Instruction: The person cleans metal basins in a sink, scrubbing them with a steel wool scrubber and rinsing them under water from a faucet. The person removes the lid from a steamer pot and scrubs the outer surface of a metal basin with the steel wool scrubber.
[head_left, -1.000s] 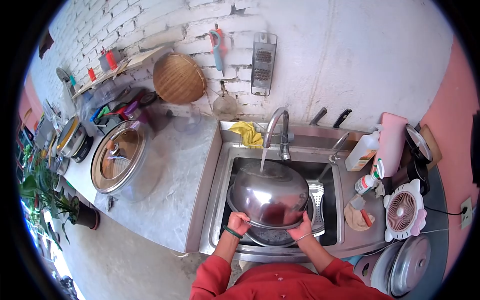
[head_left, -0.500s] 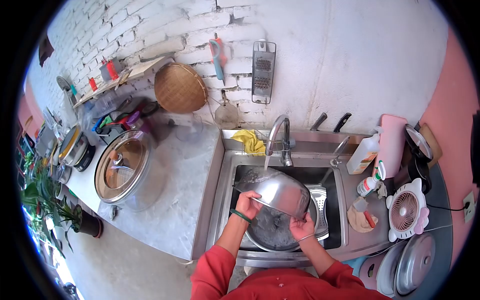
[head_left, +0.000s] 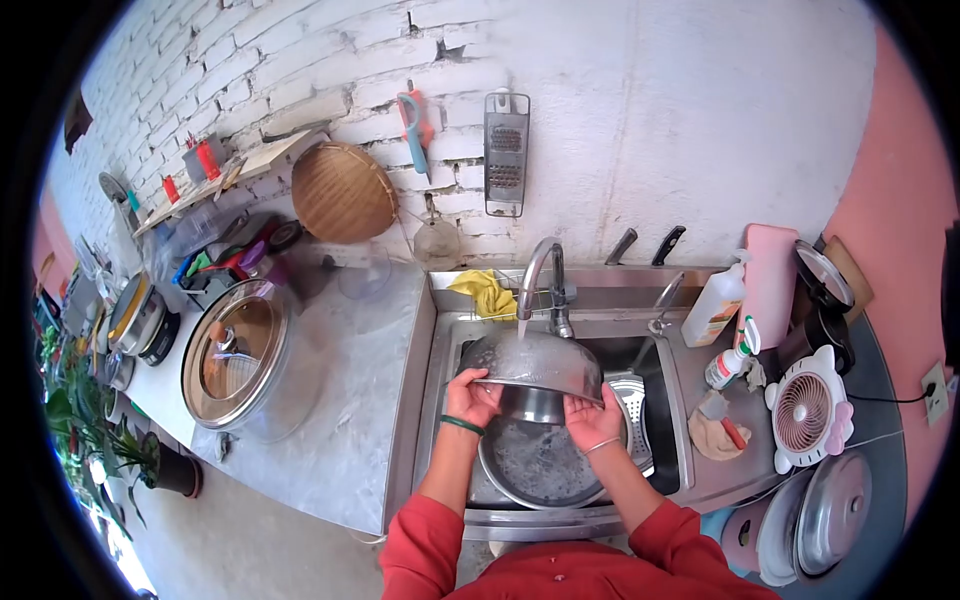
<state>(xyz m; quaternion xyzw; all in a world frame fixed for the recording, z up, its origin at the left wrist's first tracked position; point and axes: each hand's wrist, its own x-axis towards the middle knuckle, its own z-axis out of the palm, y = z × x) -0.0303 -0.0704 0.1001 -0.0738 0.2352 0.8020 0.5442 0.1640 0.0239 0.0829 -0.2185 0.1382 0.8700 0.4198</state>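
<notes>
A stainless steel bowl (head_left: 545, 362) is tipped upside down under the running faucet (head_left: 541, 275), its wet outer side facing up. My left hand (head_left: 474, 398) grips its left rim, with a green bangle on the wrist. On the near right rim, my right hand (head_left: 592, 420) is closed, fingers under the edge. Below, a larger metal basin (head_left: 548, 465) holds water in the sink (head_left: 682, 440). Part of another shiny metal surface shows under the tipped bowl; I cannot tell what it belongs to.
Left of the sink, a glass-lidded pot (head_left: 240, 350) stands on the counter (head_left: 350, 400). A yellow cloth (head_left: 487, 293) hangs behind. To the right are a white bottle (head_left: 715, 305), a spray bottle (head_left: 733, 358), a small fan (head_left: 808, 412) and a perforated white piece (head_left: 632, 410).
The bowl has turned from a sideways tilt to nearly upside down, its outer side now under the stream. Both hands have moved slightly left and up with it.
</notes>
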